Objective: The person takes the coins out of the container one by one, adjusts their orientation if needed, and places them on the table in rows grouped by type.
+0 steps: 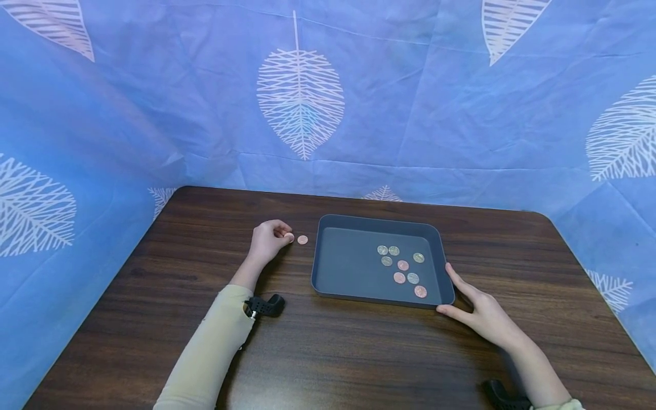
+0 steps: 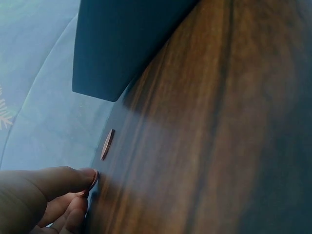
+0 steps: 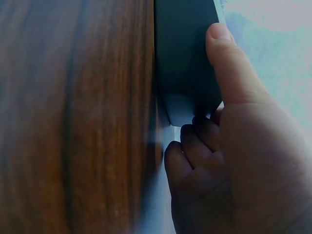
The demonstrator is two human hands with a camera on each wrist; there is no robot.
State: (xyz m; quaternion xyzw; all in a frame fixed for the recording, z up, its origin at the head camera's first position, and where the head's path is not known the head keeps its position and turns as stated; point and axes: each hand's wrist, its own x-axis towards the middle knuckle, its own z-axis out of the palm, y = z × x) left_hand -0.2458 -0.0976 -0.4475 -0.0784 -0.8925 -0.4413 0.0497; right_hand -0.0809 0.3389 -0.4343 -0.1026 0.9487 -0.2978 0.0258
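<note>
The left hand [image 1: 269, 238] pinches one copper coin [image 1: 290, 237]; a second copper coin [image 1: 303, 240] lies just beside it on the table [image 1: 338, 353]. One tray [image 1: 343, 262] holds five silver coins [image 1: 386, 261] and three copper pieces [image 1: 403, 265] — eight altogether. The right hand [image 1: 482, 313] — spread — touches the tray's near right corner.

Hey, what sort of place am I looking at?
Perhaps a makeshift recording corner: blue cloth with white leaves hangs behind and on both sides of a brown table, where a tray holds several coins. The room beyond is hidden.
</note>
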